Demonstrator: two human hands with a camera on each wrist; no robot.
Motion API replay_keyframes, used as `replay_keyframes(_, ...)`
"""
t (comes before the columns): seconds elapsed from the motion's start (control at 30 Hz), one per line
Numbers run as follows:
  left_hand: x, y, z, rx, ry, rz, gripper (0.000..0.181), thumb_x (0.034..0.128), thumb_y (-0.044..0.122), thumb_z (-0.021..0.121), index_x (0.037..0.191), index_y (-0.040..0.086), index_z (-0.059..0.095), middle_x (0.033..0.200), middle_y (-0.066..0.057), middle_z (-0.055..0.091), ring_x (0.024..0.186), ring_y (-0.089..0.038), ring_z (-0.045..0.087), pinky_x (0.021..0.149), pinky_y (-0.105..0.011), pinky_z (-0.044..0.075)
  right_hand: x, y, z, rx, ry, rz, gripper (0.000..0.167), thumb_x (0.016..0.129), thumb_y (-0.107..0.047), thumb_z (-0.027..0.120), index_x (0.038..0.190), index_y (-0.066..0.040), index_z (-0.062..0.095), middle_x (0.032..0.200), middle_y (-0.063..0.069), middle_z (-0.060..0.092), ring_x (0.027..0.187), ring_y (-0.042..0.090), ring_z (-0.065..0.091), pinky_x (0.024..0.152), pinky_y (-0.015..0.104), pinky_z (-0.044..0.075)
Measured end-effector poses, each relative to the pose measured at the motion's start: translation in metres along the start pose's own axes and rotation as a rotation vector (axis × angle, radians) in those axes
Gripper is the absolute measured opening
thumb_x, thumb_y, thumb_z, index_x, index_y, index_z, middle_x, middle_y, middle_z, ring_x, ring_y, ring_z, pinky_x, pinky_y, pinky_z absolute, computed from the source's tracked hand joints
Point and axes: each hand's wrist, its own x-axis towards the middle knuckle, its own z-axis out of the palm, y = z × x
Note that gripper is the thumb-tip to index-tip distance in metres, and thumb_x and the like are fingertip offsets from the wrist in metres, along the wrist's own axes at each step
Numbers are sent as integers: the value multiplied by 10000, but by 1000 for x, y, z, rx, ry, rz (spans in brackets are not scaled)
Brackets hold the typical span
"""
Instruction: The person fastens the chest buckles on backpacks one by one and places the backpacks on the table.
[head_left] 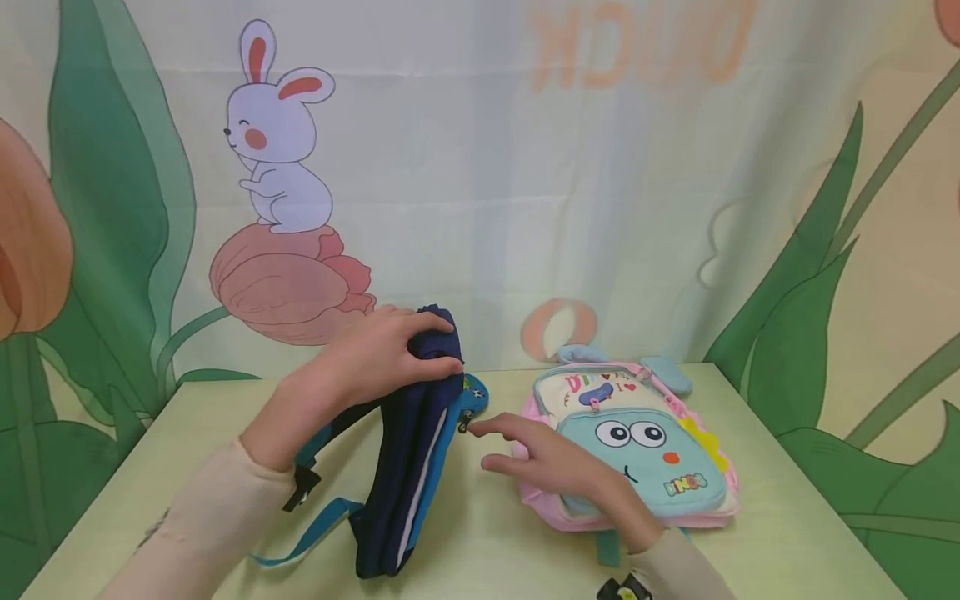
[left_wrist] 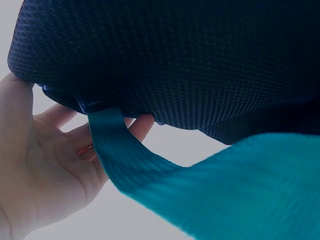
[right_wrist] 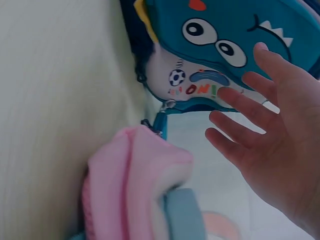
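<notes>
A navy child's backpack (head_left: 412, 467) stands on edge, a little tilted, on the pale table. My left hand (head_left: 375, 354) grips it at the top, thumb on the near side and fingers over the far side. In the left wrist view its dark mesh panel (left_wrist: 150, 70) and a teal strap (left_wrist: 112, 150) show beside that hand. My right hand (head_left: 558, 458) holds nothing, its fingers spread loosely near a round blue tag (head_left: 475, 393) on the backpack. The right wrist view shows the backpack's teal front (right_wrist: 240, 30) with cartoon eyes, behind the right fingertips.
A pink and mint backpack (head_left: 678, 475) with a cartoon face lies on the right of the table, partly behind my right forearm. A loose teal strap (head_left: 311, 537) with a black buckle (head_left: 302, 487) trails left of the navy one. A printed curtain (head_left: 465, 167) hangs behind.
</notes>
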Motion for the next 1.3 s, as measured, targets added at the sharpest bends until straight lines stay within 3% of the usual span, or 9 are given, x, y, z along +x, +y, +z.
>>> replay_keyframes(0.2, 4, 6, 4, -21, -11, 6, 646, 857, 653, 624, 1372, 266, 591, 1387, -89, 590, 1296, -297, 493, 992, -534, 496, -7, -10, -16, 1, 116, -41, 409, 991, -380, 599, 1388, -296, 549, 1328, -106, 621, 1268, 109, 554, 1084, 425, 442)
replay_keyframes(0.5, 10, 13, 15, 0, 29, 22, 632, 865, 628, 625, 1358, 232, 608, 1345, -90, 615, 1264, -293, 528, 1010, -499, 491, -11, -26, -33, -28, 266, -150, 376, 989, -255, 624, 1361, -216, 581, 1361, -25, 619, 1259, 129, 572, 1020, 388, 494)
replay_keyframes(0.63, 13, 22, 20, 8, 50, -7, 618, 873, 630, 608, 1346, 233, 615, 1330, -87, 624, 1242, -306, 532, 968, -506, 514, -11, -30, -33, 37, 281, -138, 452, 986, -247, 630, 1424, -252, 515, 1389, -41, 595, 1252, 154, 586, 1001, 344, 504)
replay_keyframes(0.8, 17, 29, 26, 30, 71, -19, 614, 881, 636, 591, 1341, 230, 615, 1320, -71, 633, 1230, -309, 539, 959, -520, 517, -12, -35, -30, 143, 293, -65, 543, 972, -258, 649, 1458, -345, 422, 1381, -41, 572, 1211, 213, 616, 981, 305, 512)
replay_keyframes(1.03, 17, 40, 34, 44, 65, -11, 628, 915, 655, 534, 1376, 232, 583, 1385, -70, 587, 1279, -287, 508, 966, -540, 512, -11, -39, -30, 140, 369, -4, 570, 943, -305, 688, 1445, -315, 418, 1402, -39, 538, 1175, 152, 617, 962, 315, 528)
replay_keyframes(1.3, 6, 37, 28, -96, 48, 3, 742, 891, 700, 538, 1439, 201, 508, 1472, -65, 502, 1353, -266, 482, 1065, -516, 449, -16, -34, -39, 97, 349, -55, 589, 968, -261, 655, 1493, -324, 394, 1441, 1, 506, 1156, 182, 654, 956, 323, 532)
